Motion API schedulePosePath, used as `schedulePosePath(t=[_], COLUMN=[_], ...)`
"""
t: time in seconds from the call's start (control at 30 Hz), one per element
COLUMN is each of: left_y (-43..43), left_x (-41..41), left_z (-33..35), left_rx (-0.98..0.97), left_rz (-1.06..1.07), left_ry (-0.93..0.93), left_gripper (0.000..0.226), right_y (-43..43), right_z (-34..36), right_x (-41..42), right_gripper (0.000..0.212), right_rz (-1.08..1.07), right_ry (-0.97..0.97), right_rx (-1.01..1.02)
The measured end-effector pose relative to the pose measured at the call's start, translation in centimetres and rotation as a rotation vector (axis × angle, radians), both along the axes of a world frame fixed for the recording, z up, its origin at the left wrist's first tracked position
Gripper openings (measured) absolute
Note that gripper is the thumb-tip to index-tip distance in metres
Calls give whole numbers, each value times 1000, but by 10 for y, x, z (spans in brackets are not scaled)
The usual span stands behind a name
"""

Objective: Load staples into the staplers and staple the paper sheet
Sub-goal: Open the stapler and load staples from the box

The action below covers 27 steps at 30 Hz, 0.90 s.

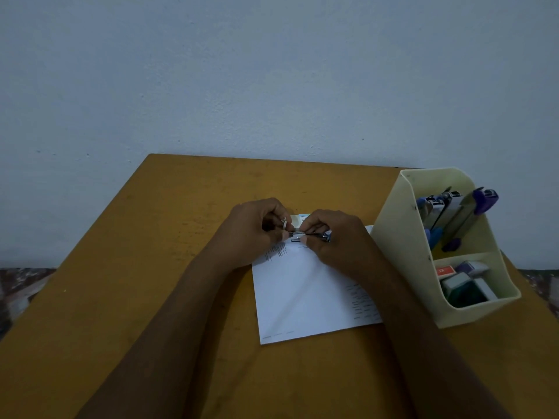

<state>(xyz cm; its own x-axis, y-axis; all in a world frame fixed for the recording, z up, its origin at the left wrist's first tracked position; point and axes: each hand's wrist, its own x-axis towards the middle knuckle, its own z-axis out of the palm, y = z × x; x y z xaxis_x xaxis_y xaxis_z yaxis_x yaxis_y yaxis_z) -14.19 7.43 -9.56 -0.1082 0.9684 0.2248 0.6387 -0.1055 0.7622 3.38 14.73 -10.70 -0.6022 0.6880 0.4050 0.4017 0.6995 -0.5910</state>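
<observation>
- We see both hands meeting over the far edge of the white printed paper sheet [305,294], which lies flat on the orange-brown wooden table [169,267].
- Right hand [335,240]: fingers curled, gripping the small dark metal stapler [323,236], which is held level just above the sheet's top edge.
- Left hand [254,234]: fingers curled tight, pinching a small silver metal piece [283,223] at the stapler's left end. We cannot tell whether it is a staple strip or part of the stapler.
- A small white box [303,217] sits on the table just behind the hands, mostly hidden.
- Right of the sheet and close to it stands a cream plastic desk organiser [393,237].
- In its rear compartment, purple-handled staplers [481,204] stand on end, tilted.
- In its front compartment lie small staple boxes [444,271], one of them red and one green.
- A pale grey wall [272,71] rises behind the table.
</observation>
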Motion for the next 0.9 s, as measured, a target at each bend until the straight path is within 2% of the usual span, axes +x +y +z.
schedulePosePath(t=[0.47,0.63,0.9], left_y=[1,1,1], left_x=[-1,-2,-2], left_z=[0,-1,-2], left_rx=[2,5,10], left_rz=[3,2,-4], left_ry=[4,11,5], left_gripper=[16,16,15], right_y=[1,1,4], right_z=[0,-1,-1], right_x=[0,-1,1], right_gripper=[17,12,8], right_rz=[58,34,27], right_ry=[-52,2,-20], right_rx=[70,68,167])
